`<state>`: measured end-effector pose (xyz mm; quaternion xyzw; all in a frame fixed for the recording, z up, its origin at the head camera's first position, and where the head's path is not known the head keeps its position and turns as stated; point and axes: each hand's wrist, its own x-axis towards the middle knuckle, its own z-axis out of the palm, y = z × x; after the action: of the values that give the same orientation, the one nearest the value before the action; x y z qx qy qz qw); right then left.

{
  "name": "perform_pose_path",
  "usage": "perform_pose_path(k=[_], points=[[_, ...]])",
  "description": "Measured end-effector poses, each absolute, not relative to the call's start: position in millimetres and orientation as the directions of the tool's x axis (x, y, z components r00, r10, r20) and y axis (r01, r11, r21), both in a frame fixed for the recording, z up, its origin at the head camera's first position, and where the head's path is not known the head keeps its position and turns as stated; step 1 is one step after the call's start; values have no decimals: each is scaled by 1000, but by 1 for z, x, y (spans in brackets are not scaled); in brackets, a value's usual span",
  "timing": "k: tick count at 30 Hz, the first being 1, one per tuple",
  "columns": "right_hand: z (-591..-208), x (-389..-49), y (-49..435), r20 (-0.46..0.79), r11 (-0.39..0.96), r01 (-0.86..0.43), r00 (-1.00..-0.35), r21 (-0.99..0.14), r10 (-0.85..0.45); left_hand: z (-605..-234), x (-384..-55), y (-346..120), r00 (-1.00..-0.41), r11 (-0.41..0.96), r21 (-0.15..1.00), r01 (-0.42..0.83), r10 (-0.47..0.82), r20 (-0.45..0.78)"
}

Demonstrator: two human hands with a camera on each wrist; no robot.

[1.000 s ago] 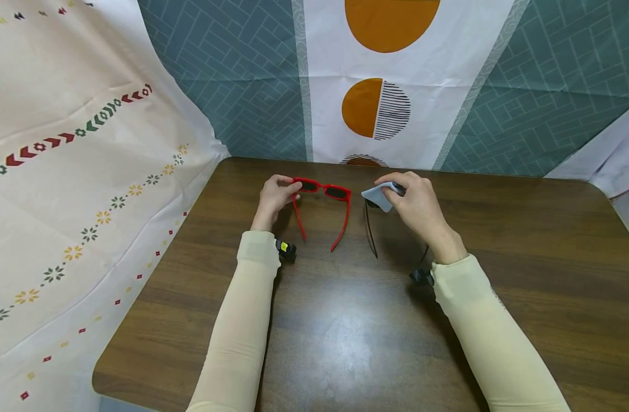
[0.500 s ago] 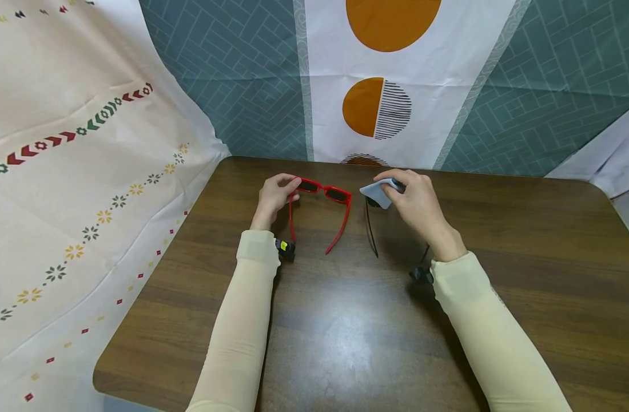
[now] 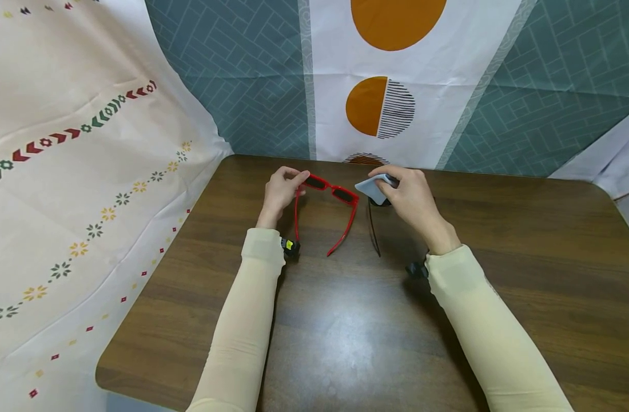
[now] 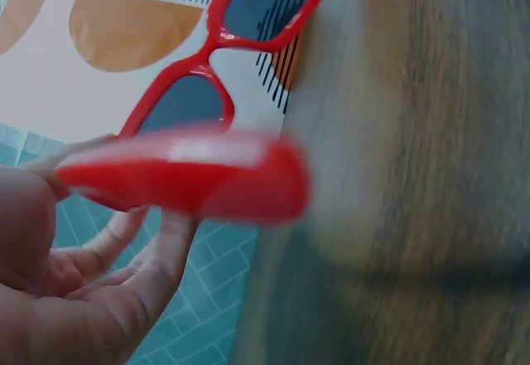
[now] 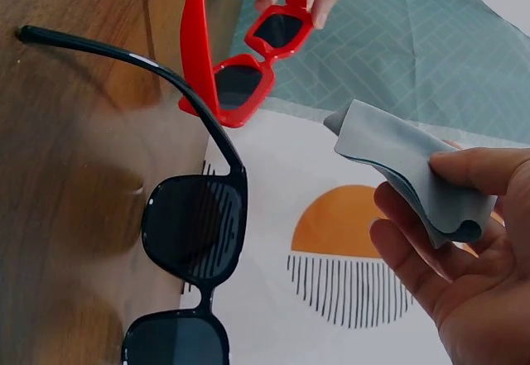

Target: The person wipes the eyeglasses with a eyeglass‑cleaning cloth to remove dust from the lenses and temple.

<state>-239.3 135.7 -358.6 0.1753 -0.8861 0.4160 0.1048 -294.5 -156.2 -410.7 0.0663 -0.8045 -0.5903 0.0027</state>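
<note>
My left hand (image 3: 280, 191) pinches the red sunglasses (image 3: 331, 187) at one outer corner of the frame, between thumb and fingers. Both temples stand unfolded and point toward me, and the held end sits higher than the other. In the left wrist view a red temple (image 4: 199, 175) looms blurred before the fingers. A folded light blue-grey cloth (image 3: 370, 187) is held between the thumb and fingers of my right hand (image 3: 414, 200). Below that hand, black sunglasses (image 5: 190, 224) rest on the table with temples unfolded; from the head they are mostly hidden by hand and cloth.
The brown wooden table (image 3: 525, 274) ends at the back against a hanging fabric (image 3: 242, 86) with teal and white panels. A cream patterned cloth (image 3: 88, 171) hangs along the left edge. Small black wrist cameras (image 3: 290, 247) sit under both wrists.
My left hand has moved slightly right and away, tilting the red sunglasses so their held end rises. My right hand has shifted a little left with the cloth.
</note>
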Motion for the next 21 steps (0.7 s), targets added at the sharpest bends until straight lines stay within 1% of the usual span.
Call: perform_pose_path(k=[4, 7, 12, 15, 18, 21], points=[[-358, -240, 134, 331, 593, -398, -917, -700, -225, -408, -294, -153, -993, 327, 942, -80, -107, -47], [-356, -240, 134, 335, 595, -398, -916, -698, -220, -405, -293, -150, -996, 327, 944, -43, -94, -13], [-349, -238, 135, 379, 588, -419, -904, -691, -199, -397, -290, -142, -998, 320, 947, 32, -45, 49], [-344, -236, 135, 420, 575, -441, -890, -689, -180, -391, -287, -138, -995, 310, 946, 91, 2, 95], [-342, -235, 136, 456, 571, -456, -876, -683, -156, -384, -284, -134, -988, 267, 951, 153, 70, 140], [-340, -233, 137, 499, 573, -473, -858, -669, -126, -376, -280, -129, -977, 224, 956, 190, 139, 162]])
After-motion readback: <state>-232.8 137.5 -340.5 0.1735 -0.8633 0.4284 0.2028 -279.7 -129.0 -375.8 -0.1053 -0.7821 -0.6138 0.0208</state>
